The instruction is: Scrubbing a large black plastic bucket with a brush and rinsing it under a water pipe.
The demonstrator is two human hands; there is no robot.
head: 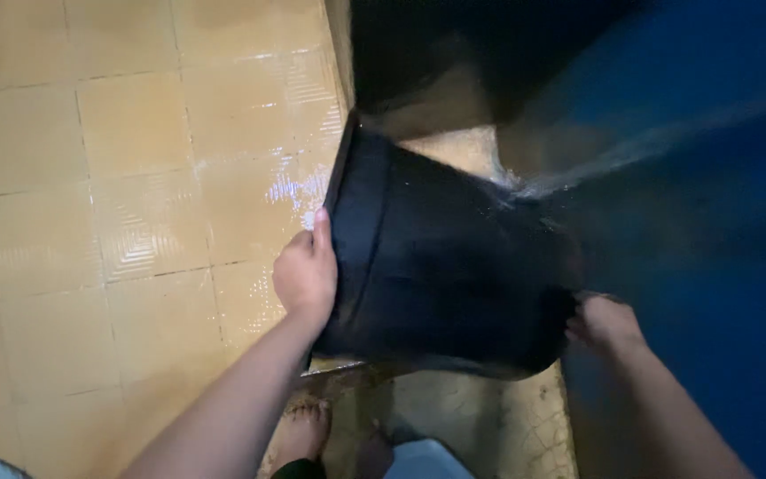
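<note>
Black bucket [441,266], tipped sideways, is gripped at its rim by the left hand [306,275]; the right hand [607,324] clasps its blurred, shadowed base.

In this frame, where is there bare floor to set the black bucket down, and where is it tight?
The open patch is the wet yellow tiled floor, left of the left hand and the tipped black bucket. It is crowded on the right: the right hand at the bucket's base sits close to the blue container. Below the bucket, bare feet take up the stained floor strip.
</note>
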